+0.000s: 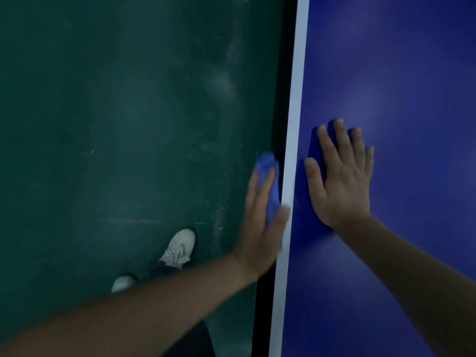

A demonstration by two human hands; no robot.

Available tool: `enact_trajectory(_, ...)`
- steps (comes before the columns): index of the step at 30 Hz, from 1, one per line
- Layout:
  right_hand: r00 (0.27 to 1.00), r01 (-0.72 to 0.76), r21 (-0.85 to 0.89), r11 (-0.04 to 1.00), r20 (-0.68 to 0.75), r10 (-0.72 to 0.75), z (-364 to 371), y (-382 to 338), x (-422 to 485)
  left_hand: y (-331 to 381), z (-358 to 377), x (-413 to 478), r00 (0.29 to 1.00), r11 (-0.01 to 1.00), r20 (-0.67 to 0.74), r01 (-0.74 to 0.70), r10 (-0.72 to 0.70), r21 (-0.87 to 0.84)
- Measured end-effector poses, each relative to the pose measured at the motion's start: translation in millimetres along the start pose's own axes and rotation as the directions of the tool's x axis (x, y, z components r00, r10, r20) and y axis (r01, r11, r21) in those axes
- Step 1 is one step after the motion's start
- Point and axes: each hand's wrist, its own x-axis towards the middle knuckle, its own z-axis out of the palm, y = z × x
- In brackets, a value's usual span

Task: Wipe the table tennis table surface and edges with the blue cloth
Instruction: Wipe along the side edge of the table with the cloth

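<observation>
The blue table tennis table (399, 73) fills the right of the view, with a white line (296, 112) along its left edge. My left hand (262, 222) presses the blue cloth (268, 176) against the table's side edge; its fingers lie straight along the edge and its thumb sits on the white line. The cloth sticks out beyond the fingertips, and part of it is hidden under the palm. My right hand (340, 173) rests flat on the blue surface just right of the line, with its fingers spread.
A dark green floor (116, 124) with pale scuff marks lies to the left of the table. My own feet in white shoes (180, 246) stand on it, close to the table's edge.
</observation>
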Motion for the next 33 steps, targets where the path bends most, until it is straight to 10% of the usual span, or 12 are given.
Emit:
enact_trajectory(12, 1.0, -0.01, -0.014, 1.0, 0.015, 0.01, -1, 1, 1, 62, -8, 151, 0.982, 0.952, -0.086, 0.142, -0.171, -0.27)
enact_trajectory(21, 1.0, -0.007, -0.005, 1.0, 0.014, 0.007, 0, 1, 1, 20, 4, -13, 0.995, 0.995, -0.038, 0.091, -0.092, -0.038)
enact_trajectory(33, 0.997, -0.029, -0.002, 1.0, 0.075, 0.029, -8, -4, 1, 61, -8, 168, 0.994, 0.997, -0.071, 0.076, -0.077, -0.025)
